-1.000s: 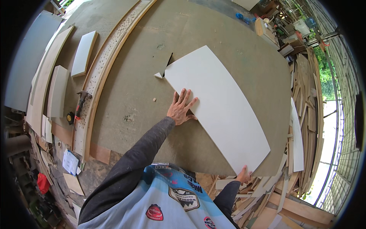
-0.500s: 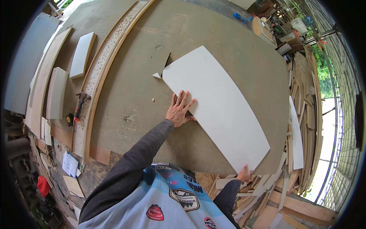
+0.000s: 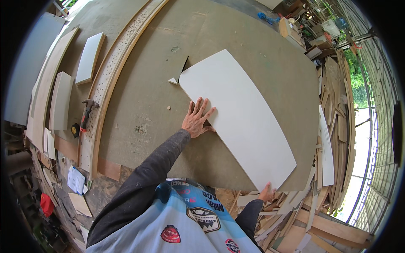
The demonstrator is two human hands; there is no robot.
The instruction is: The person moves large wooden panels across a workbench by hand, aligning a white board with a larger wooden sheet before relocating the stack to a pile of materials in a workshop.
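A white board with one long curved edge and one straight edge lies slanted across the worktable. My left hand is spread, its fingers resting on the board along the straight edge and the thumb close to that edge. At the board's near corner, by the table's front edge, my right hand grips it; the fingers underneath are hidden. Beside the far left corner of the board are a small white triangular offcut and a thin dark sliver. A small wood chip lies left of my left hand.
To the left, a long wooden channel carries a claw hammer, with a tape measure alongside. White-faced blocks and a long board lie beyond it. Stacked wood strips and scraps fill the right side and floor.
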